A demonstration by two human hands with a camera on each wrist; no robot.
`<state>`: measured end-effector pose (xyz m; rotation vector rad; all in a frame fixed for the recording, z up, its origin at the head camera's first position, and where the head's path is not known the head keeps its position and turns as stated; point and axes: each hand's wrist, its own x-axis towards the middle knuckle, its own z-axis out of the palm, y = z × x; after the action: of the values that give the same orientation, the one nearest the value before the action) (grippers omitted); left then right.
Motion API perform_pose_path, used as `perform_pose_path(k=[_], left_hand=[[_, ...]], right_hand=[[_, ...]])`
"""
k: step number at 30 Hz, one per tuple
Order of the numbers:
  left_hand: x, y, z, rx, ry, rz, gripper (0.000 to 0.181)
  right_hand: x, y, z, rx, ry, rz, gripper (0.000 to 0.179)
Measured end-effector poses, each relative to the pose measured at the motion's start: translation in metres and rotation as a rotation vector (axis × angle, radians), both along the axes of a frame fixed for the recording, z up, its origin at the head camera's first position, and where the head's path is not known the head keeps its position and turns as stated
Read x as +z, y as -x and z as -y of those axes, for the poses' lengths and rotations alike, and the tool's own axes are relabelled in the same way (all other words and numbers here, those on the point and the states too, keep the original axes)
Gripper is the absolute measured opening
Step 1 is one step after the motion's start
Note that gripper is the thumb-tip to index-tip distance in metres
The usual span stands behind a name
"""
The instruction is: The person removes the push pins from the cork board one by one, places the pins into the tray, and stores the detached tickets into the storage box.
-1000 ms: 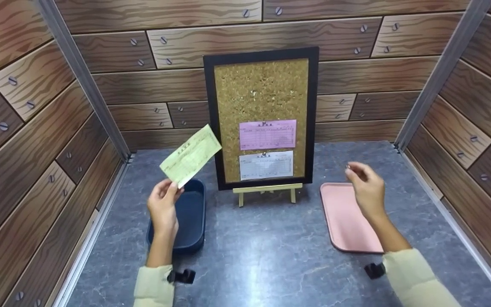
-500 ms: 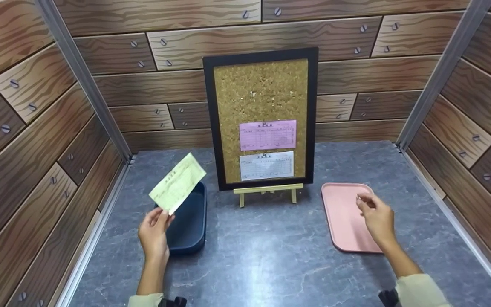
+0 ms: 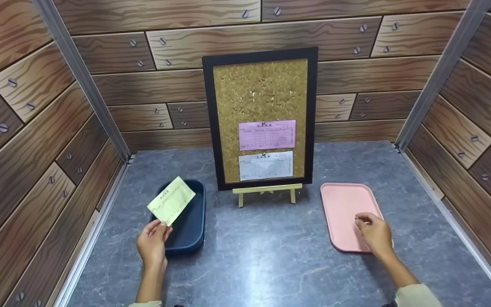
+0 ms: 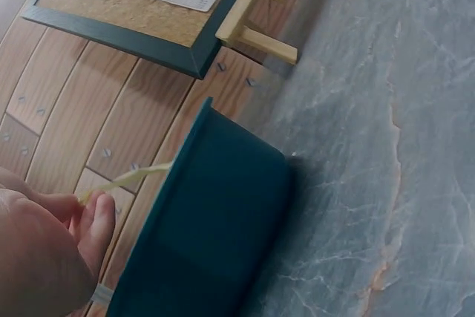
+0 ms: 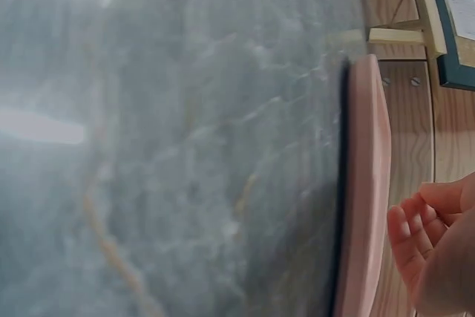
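My left hand (image 3: 151, 245) pinches a yellow printed paper slip (image 3: 171, 200) by its lower corner. The slip is tilted, above the dark blue tray (image 3: 203, 221); in the left wrist view it is edge-on, a thin yellow strip (image 4: 137, 174). My right hand (image 3: 375, 234) is above the pink tray (image 3: 343, 217), thumb and forefinger pinched on a tiny thing that looks like a pushpin, mostly hidden by the fingertips. Between the hands, farther back, stands a black-framed cork board (image 3: 262, 91). A pink slip (image 3: 267, 135) and a white slip (image 3: 266, 166) are pinned on it.
A small wooden easel (image 3: 267, 188) holds the board upright on the grey marbled table (image 3: 254, 247). Wood-patterned walls (image 3: 151, 85) with metal corner posts (image 3: 424, 76) enclose the back and both sides.
The left hand has drawn the yellow slip away from the board, down and left to the blue tray. The right hand has come lower, toward the front of the pink tray.
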<state>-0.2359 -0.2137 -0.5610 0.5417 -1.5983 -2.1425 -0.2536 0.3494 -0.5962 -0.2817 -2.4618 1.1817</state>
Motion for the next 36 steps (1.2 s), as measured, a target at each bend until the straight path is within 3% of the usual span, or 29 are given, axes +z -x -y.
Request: perform_pose_path(k=[9,19,30,36], left_hand=[[-0.007,0.0,-0.003,-0.016,0.032,0.047,0.036],[-0.006,-0.004,-0.005,-0.022,0.067,0.049,0.036],[0.007,-0.007,-0.013,-0.002,0.18,0.059,0.033],[0.015,-0.003,-0.024,0.0,0.255,0.049,0.029]], right_hand=[[-0.012,-0.002,-0.006,-0.024,-0.137,0.099,0.016],[-0.012,-0.001,-0.003,-0.013,-0.15,0.056,0.016],[0.02,0.001,0.013,0.028,-0.061,0.04,0.019],[0.045,0.011,0.034,0.056,-0.066,-0.068,0.018]])
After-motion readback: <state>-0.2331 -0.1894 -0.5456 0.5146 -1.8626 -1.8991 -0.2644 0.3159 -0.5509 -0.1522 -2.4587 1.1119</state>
